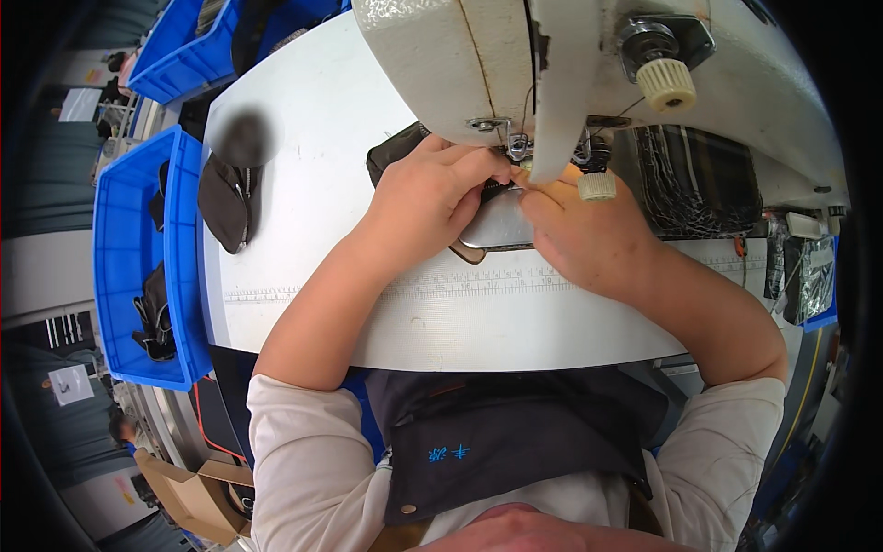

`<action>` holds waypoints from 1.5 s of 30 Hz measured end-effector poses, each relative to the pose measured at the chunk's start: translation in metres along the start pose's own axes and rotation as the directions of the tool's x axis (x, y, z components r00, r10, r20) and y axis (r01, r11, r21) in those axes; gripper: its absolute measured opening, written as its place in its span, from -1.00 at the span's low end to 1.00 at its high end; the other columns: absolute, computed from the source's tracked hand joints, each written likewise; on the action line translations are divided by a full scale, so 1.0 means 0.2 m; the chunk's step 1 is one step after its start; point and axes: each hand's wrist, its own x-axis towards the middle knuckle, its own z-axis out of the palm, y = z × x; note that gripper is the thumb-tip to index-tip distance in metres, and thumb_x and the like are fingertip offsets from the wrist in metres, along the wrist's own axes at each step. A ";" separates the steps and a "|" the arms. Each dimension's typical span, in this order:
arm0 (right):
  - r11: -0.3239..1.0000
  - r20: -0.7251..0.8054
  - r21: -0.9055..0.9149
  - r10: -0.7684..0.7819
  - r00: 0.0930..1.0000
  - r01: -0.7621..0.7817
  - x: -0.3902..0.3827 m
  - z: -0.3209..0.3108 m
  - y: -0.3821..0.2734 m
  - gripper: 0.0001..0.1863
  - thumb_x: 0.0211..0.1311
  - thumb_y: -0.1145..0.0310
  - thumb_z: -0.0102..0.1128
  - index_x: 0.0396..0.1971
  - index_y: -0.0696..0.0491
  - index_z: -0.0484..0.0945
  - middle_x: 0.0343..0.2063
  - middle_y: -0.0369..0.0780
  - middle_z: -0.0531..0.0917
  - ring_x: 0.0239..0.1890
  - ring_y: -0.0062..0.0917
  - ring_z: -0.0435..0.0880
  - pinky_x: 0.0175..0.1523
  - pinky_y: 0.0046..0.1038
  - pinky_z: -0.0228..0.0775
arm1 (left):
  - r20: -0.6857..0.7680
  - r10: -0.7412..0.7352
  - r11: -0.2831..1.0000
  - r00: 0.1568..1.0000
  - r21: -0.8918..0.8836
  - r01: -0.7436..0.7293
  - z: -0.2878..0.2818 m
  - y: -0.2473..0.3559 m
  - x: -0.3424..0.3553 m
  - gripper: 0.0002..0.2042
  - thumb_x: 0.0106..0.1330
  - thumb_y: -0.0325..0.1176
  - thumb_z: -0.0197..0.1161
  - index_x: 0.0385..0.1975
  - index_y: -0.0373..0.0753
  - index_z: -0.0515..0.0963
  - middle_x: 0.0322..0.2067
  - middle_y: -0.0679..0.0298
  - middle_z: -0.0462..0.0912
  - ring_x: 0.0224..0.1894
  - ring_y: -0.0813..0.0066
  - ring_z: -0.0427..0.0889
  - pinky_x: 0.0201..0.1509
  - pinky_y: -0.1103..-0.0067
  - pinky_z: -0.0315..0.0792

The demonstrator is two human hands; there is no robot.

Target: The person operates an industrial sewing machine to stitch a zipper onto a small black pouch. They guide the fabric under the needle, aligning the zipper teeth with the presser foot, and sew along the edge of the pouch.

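Under the head of a white sewing machine (432, 64), both my hands meet close to the presser foot and needle area. My left hand (432, 198) is closed, thumb and fingers pinching a dark fabric piece (391, 155) whose far-left corner sticks out behind the knuckles. From the other side my right hand (593, 230) pinches the edge of the same piece, fingertips almost touching the left ones. Between the hands lies a shiny metal plate (501, 221). Most of the fabric and the stitching point are hidden by my fingers and the machine.
A dark sewn pouch (225, 202) lies on the white table (313, 110) at left. Beyond the edge, a blue bin (186, 267) holds dark pieces; another blue bin (170, 78) stands farther back. Dark material with loose threads (699, 184) lies right of the machine. A printed ruler (441, 287) crosses the table.
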 end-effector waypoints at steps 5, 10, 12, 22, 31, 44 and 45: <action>0.997 0.014 0.054 0.061 0.998 -0.061 -0.01 -0.01 0.02 -0.82 0.03 0.47 0.33 -0.32 0.00 0.62 -0.42 -0.20 0.68 -0.27 -0.18 0.68 -0.01 -0.14 0.53 | -0.012 0.018 1.000 1.000 -0.003 -0.018 -0.03 0.06 0.02 -0.72 0.23 -0.45 0.38 -0.07 -0.04 0.63 -0.17 0.41 0.74 -0.05 0.23 0.68 -0.07 0.37 0.61; 0.998 -0.016 0.041 0.048 0.999 -0.048 0.02 -0.06 0.01 -0.81 0.02 0.45 0.35 -0.30 0.03 0.63 -0.36 -0.22 0.70 -0.29 -0.22 0.68 -0.08 -0.20 0.56 | -0.016 -0.047 0.993 0.999 -0.113 0.045 0.00 0.00 0.03 -0.78 0.28 -0.44 0.36 -0.09 -0.07 0.64 -0.23 0.35 0.74 -0.05 0.20 0.68 -0.07 0.35 0.60; 0.999 -0.046 0.025 0.023 0.999 -0.021 0.01 -0.05 0.01 -0.80 0.01 0.44 0.35 -0.30 0.04 0.63 -0.33 -0.23 0.71 -0.30 -0.23 0.69 -0.11 -0.21 0.56 | -0.031 -0.055 0.993 0.998 -0.102 0.051 0.02 0.00 0.02 -0.79 0.28 -0.44 0.36 -0.11 -0.08 0.64 -0.22 0.32 0.73 -0.05 0.18 0.68 -0.08 0.34 0.60; 0.999 -0.077 -0.006 -0.051 0.996 0.050 0.00 -0.01 0.00 -0.86 -0.03 0.48 0.34 -0.43 0.05 0.56 -0.38 -0.21 0.69 -0.37 -0.24 0.68 -0.22 -0.24 0.53 | -0.179 0.075 0.985 0.981 0.168 -0.045 0.07 0.04 0.00 -0.90 0.25 -0.40 0.42 -0.27 -0.16 0.68 -0.17 0.34 0.70 -0.19 0.21 0.70 -0.20 0.34 0.60; 0.998 -0.041 -0.031 -0.065 0.997 0.063 -0.01 -0.01 -0.01 -0.85 -0.04 0.48 0.34 -0.44 0.06 0.54 -0.43 -0.23 0.65 -0.44 -0.30 0.64 -0.25 -0.29 0.45 | -0.181 0.065 0.953 0.981 0.303 -0.007 0.10 0.08 0.01 -0.82 0.10 -0.45 0.43 -0.30 -0.18 0.65 -0.19 0.34 0.62 -0.10 0.35 0.67 -0.23 0.48 0.64; 0.991 -0.029 -0.060 -0.122 0.992 0.120 -0.01 -0.01 -0.06 -0.80 0.01 0.41 0.32 -0.32 0.10 0.59 -0.21 -0.16 0.75 -0.34 -0.48 0.71 -0.19 -0.34 0.40 | -0.214 0.015 0.997 0.977 0.078 0.001 0.08 0.06 0.03 -0.88 0.18 -0.42 0.48 -0.31 -0.19 0.72 -0.36 0.24 0.71 -0.27 0.16 0.69 -0.17 0.33 0.55; 0.990 -0.024 -0.065 -0.123 0.992 0.121 -0.01 -0.01 -0.06 -0.79 0.01 0.40 0.33 -0.32 0.10 0.59 -0.23 -0.17 0.74 -0.34 -0.48 0.71 -0.19 -0.35 0.40 | -0.215 0.024 0.997 0.976 0.070 -0.009 0.08 0.05 0.02 -0.88 0.19 -0.43 0.47 -0.30 -0.19 0.73 -0.33 0.26 0.72 -0.26 0.17 0.69 -0.16 0.34 0.55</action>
